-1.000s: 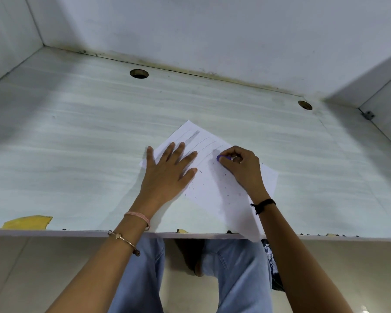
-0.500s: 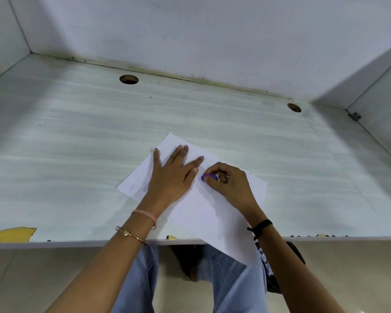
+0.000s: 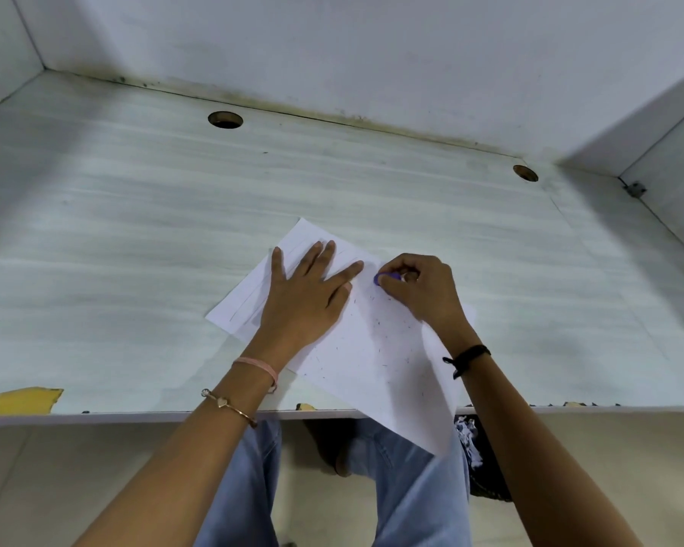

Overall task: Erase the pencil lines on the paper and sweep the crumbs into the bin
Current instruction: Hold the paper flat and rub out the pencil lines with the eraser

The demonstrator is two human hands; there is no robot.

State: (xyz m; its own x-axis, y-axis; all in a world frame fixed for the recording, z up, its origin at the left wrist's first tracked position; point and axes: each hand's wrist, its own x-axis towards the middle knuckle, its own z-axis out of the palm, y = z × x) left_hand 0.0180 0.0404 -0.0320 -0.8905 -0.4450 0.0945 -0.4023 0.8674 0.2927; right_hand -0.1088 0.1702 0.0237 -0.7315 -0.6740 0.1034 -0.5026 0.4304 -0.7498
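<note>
A white sheet of paper point(image 3: 372, 349) lies turned at an angle on the pale, streaked wood-grain desk top point(image 3: 135, 230), towards the near edge and a little right of the middle; its near corner hangs out past the desk's edge, over the person's blue jeans point(image 3: 411, 499). The left hand point(image 3: 305, 298) lies flat on the left half of the sheet, fingers straight and spread, pressing it down and holding nothing; faint grey pencil lines point(image 3: 253, 302) run along the paper to the left of that hand and under its fingers. The right hand point(image 3: 419, 286) has its fingers curled tight, pinching a small purple eraser point(image 3: 384, 277) between thumb and fingertips; the eraser meets the paper just right of the left forefinger's tip. Small dark crumbs point(image 3: 376, 321) are scattered over the near half of the sheet, between the two wrists. A pink band point(image 3: 259, 367) and a thin gold bracelet point(image 3: 230, 406) sit on the left wrist; a black band point(image 3: 466, 355) on the right. Two round holes are cut in the desk near the far wall, one far left point(image 3: 225, 119), one far right point(image 3: 525, 172); a chipped yellow patch point(image 3: 16, 400) shows at the near left edge.
</note>
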